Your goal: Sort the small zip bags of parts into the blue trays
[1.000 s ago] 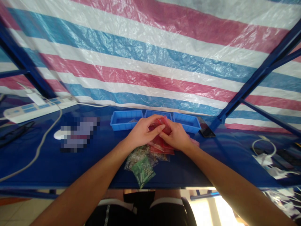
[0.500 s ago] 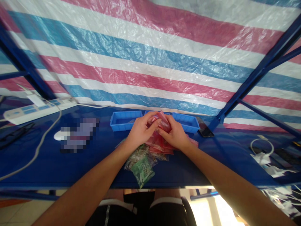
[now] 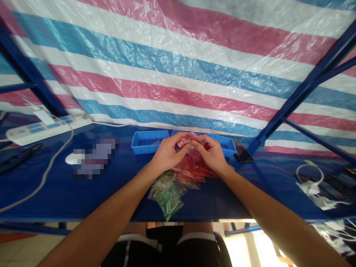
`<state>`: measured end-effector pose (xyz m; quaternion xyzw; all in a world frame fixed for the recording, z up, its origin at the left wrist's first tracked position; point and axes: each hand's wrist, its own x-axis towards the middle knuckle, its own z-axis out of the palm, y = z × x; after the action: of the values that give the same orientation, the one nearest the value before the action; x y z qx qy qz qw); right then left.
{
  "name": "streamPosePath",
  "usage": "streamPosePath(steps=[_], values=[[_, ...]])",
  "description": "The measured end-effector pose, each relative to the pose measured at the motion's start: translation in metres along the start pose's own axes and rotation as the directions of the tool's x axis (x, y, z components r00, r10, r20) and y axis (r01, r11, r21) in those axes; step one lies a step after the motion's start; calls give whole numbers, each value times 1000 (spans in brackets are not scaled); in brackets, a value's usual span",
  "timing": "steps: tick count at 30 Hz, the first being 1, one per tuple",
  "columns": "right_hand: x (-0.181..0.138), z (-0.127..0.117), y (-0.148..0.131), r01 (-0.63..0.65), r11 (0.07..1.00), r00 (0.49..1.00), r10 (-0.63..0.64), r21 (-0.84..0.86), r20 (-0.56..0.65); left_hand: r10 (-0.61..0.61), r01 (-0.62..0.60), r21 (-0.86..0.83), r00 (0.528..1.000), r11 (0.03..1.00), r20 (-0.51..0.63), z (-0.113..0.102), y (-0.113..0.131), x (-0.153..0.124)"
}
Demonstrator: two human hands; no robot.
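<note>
Between my two hands is a pinkish-red plastic bag (image 3: 191,146), held up over the pile. My left hand (image 3: 170,151) pinches its left side between thumb and fingers. My right hand (image 3: 210,152) grips the right side, thumb across the front. What the bag contains cannot be made out. Below my hands lie several red plastic bags (image 3: 191,172). Nearer to me are clear bags of small parts (image 3: 160,185) and a green bag (image 3: 169,202) with pale pieces showing through.
Blue bins stand behind my hands, the left bin (image 3: 150,142) and right bin (image 3: 226,144) flanking a mostly hidden middle one. A dark phone (image 3: 243,152) lies at right. A white power strip (image 3: 50,129) and cable sit at left; chargers (image 3: 311,187) lie far right.
My right hand has shifted slightly and turned, its thumb moving up onto the bag. The bag is held flatter between my fingers. My left hand has hardly moved.
</note>
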<state>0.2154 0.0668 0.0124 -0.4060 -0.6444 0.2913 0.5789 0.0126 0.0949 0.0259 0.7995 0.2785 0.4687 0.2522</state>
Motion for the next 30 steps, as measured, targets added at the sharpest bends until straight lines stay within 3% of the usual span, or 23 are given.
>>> streamPosePath(steps=[16,23,30], values=[[0,-1,0,24,999,1000,-25,-21,-14,-28,28,31,1000,999,-12,-5,4,1],[0,0,3,-8,1000,999,7,-18,-43,-54,58,34,991,998,-120,-4,0,2],[1,0,-1,-7,998,1000,8,55,-18,-47,47,-7,999,999,-26,-5,9,2]])
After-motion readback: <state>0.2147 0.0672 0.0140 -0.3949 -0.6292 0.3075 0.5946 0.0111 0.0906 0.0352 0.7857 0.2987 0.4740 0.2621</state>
